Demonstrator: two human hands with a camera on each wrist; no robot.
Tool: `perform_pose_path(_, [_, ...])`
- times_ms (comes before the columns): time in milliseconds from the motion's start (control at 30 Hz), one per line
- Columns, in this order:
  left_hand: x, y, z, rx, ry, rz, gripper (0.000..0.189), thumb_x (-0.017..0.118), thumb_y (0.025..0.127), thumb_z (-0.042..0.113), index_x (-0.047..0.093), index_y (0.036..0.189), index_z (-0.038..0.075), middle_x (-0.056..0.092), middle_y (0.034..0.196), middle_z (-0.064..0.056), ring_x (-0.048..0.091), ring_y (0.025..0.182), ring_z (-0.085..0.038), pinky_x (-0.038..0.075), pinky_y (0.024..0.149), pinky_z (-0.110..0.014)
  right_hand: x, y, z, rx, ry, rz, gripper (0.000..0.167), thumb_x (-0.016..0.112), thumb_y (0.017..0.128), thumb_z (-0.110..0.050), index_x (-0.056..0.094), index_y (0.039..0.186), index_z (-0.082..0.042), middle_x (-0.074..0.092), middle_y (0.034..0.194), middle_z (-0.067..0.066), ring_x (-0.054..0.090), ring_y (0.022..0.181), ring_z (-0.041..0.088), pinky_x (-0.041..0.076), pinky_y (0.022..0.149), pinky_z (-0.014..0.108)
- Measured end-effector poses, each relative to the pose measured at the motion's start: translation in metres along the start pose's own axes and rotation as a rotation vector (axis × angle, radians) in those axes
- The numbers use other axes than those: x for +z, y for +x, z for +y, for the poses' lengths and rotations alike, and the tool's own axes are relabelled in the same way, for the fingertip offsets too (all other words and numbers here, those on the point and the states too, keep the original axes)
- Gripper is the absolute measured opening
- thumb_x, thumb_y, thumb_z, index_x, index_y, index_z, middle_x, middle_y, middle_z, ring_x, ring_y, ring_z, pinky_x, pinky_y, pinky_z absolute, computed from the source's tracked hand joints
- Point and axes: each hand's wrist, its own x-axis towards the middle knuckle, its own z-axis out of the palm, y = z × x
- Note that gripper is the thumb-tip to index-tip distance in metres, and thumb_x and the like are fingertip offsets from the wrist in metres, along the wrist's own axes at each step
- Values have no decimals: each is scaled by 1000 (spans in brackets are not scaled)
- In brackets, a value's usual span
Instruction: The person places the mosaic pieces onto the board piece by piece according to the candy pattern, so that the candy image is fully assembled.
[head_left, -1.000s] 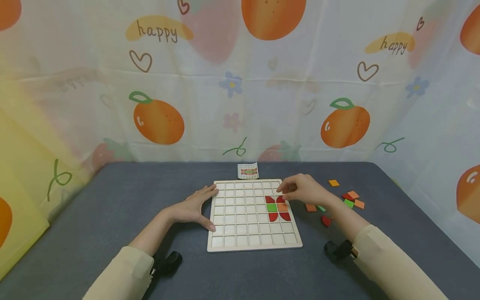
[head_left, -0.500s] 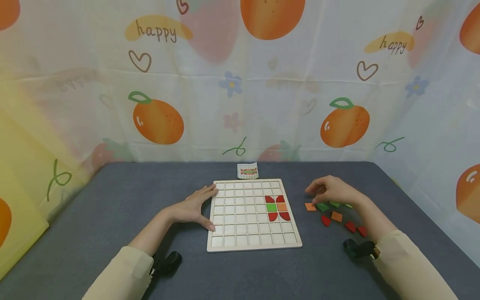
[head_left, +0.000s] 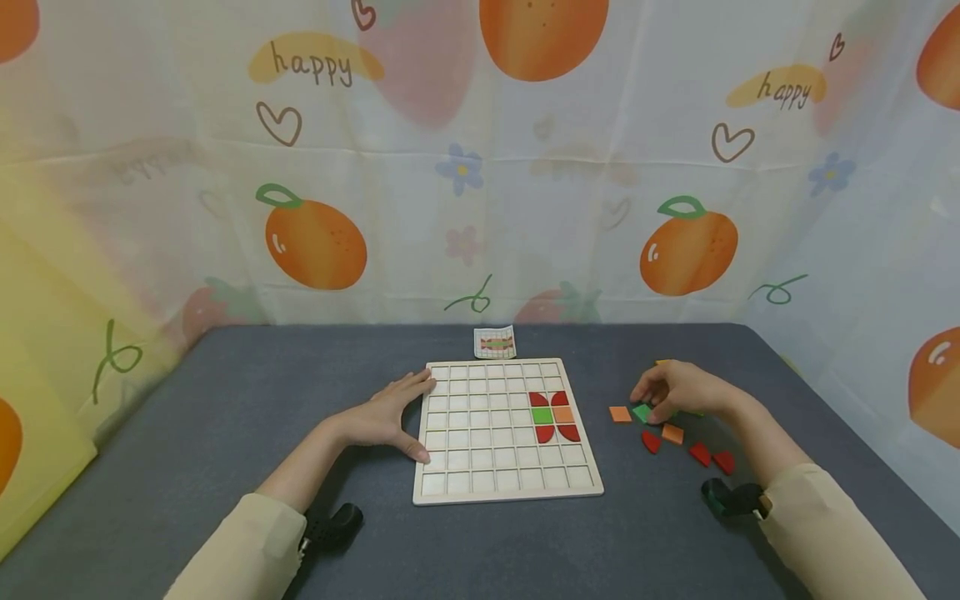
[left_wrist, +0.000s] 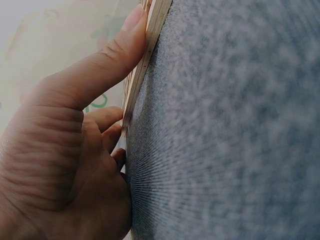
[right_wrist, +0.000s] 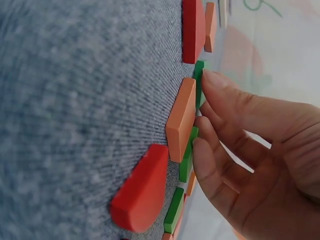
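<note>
Hands (right) (head_left: 687, 390) | green tile (head_left: 641, 412) partly covered | pinch unclear

"Where has the right hand (head_left: 688, 392) gone?"
"Off the right edge of the board (head_left: 480, 460), where it was a second ago, and over to the loose tiles (head_left: 620, 414). In the last half second it shifted further right, its thumb (right_wrist: 216, 81) now at a green tile (head_left: 641, 413)."
"Anything new in sight?"
"Two red pieces (head_left: 700, 454) and an orange tile (head_left: 672, 434) the arm (head_left: 763, 437) covered at first."

Soft light, faint shadows, blurred foreground tabletop (left_wrist: 240, 125)
</note>
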Motion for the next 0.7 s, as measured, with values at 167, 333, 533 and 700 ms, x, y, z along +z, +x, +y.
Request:
perform_pose_path(167, [0, 0, 0, 3, 0, 0, 120, 85, 69, 52, 21, 158, 3, 8, 168, -18, 3, 154, -47, 7, 118, -72, 2, 2, -2, -19, -50, 9, 29, 80, 80, -9, 70, 107, -4, 69, 99, 10, 62, 88, 16, 55, 72, 26])
perform_pose_path(333, [0, 0, -1, 7, -1, -3, 119, 85, 70, 53, 21, 158, 4, 8, 168, -18, 3, 154, -47, 7, 117, -73, 3, 3, -5, -31, -86, 30, 23, 80, 79, -8, 71, 101, -6, 66, 93, 9, 58, 82, 15, 53, 68, 27])
perform_pose_path(533, [0, 0, -1, 7, -3, -3, 119, 85, 70, 53, 21, 158, 3, 8, 168, -18, 3, 154, -47, 7, 117, -73, 4, 5, -6, -33, -119, 51, 15, 80, 80, -9, 72, 93, -9, 69, 90, 5, 60, 79, 13, 53, 67, 28])
perform_pose_path(700, [0, 0, -1, 11, 1, -2, 119, 85, 70, 53, 21, 158, 3, 9, 168, -18, 4, 153, -48, 8, 117, -73, 5, 7, -9, -66, -131, 63, 9, 76, 85, -12, 71, 92, -10, 70, 86, 2, 61, 76, 11, 52, 67, 28])
